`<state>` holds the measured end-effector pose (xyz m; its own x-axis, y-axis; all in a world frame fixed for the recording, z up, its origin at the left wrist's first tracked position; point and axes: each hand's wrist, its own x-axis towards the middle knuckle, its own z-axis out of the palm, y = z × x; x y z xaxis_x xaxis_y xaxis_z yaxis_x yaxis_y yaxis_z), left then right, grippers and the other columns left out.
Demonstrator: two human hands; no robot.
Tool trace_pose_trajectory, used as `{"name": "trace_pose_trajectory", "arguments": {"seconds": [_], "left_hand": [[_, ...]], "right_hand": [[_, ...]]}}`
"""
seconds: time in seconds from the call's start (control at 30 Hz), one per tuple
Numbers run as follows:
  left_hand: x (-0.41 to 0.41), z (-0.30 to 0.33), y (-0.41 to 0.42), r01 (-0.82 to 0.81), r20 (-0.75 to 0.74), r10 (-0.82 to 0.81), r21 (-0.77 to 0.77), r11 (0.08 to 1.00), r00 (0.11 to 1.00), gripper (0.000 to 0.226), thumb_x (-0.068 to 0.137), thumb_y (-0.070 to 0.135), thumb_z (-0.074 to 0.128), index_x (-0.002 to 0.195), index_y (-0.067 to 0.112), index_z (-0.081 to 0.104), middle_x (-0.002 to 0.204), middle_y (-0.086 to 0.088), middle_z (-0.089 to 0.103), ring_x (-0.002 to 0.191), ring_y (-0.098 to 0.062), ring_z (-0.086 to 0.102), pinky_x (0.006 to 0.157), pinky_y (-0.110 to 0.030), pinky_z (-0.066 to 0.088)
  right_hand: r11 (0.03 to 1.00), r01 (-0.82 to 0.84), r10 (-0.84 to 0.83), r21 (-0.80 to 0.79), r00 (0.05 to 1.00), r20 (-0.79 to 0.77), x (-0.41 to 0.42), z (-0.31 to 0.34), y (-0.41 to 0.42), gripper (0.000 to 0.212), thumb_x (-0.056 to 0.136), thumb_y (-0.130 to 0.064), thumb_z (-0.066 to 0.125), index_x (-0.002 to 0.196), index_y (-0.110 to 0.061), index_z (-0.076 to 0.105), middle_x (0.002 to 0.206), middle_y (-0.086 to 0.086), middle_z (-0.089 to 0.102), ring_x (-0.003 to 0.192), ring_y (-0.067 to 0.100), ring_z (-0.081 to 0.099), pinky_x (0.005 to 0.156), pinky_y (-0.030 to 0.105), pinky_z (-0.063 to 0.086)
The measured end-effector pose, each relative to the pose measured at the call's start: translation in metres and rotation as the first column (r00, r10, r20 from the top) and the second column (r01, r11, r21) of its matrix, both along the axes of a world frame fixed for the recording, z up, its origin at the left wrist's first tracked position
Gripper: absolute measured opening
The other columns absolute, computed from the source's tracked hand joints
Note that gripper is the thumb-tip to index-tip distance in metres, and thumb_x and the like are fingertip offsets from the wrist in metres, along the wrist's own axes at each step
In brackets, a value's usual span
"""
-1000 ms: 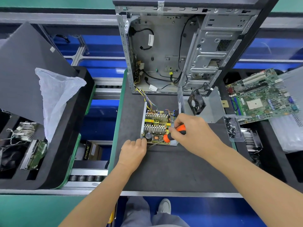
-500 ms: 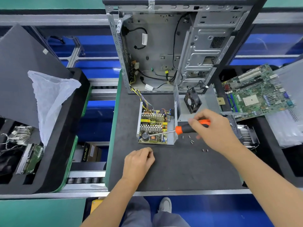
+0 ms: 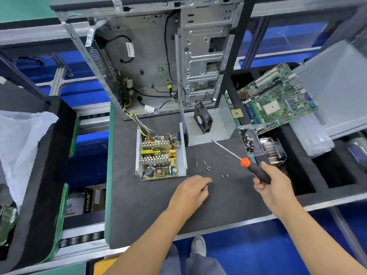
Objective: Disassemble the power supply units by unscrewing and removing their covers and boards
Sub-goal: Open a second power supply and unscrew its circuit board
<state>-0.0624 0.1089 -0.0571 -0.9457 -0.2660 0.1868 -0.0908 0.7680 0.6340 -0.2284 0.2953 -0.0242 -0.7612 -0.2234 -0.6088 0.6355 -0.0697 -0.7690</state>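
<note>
An opened power supply unit lies on the dark mat, its yellow board and heatsinks exposed, wires running up into the computer case. Its removed cover with a black fan stands to the right. Several loose screws lie scattered on the mat. My right hand grips an orange-and-black screwdriver right of the screws, tip pointing up-left. My left hand rests on the mat below the unit, fingers curled; I cannot tell if it holds anything.
A clear box of screws sits at the mat's right edge beside a heatsink. A green motherboard lies at the right. A black foam tray with a white plastic bag stands at the left.
My right hand has pulled the screwdriver off the power supply and swung it right. My left hand has left the unit's corner and moved right and nearer to me. The view shifted left.
</note>
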Motion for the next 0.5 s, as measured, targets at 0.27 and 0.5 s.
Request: {"name": "trace_pose_trajectory", "arguments": {"seconds": [0.27,0.5], "left_hand": [[-0.07,0.003,0.029,-0.132,0.187,0.126,0.02,0.991,0.974,0.024,0.102,0.023,0.055,0.117,0.012,0.071,0.108,-0.008,0.063,0.101,-0.025,0.059,0.089,-0.031,0.044],[-0.075,-0.001,0.025,-0.124,0.233,0.154,-0.137,0.983,0.96,0.019,0.096,0.028,0.067,0.104,0.013,0.076,0.096,-0.008,0.065,0.084,-0.03,0.065,0.073,-0.035,0.05]], "right_hand": [[0.998,0.048,-0.047,-0.036,0.999,0.011,0.003,-0.01,0.018,0.014,0.097,-0.016,0.059,0.084,-0.01,0.056,0.081,0.009,0.05,0.053,0.017,0.048,0.044,0.023,0.035],[0.998,0.03,-0.031,-0.054,0.999,-0.024,0.001,-0.009,0.022,0.013,0.095,-0.016,0.062,0.085,-0.009,0.059,0.089,0.011,0.052,0.055,0.02,0.05,0.046,0.025,0.037]]}}
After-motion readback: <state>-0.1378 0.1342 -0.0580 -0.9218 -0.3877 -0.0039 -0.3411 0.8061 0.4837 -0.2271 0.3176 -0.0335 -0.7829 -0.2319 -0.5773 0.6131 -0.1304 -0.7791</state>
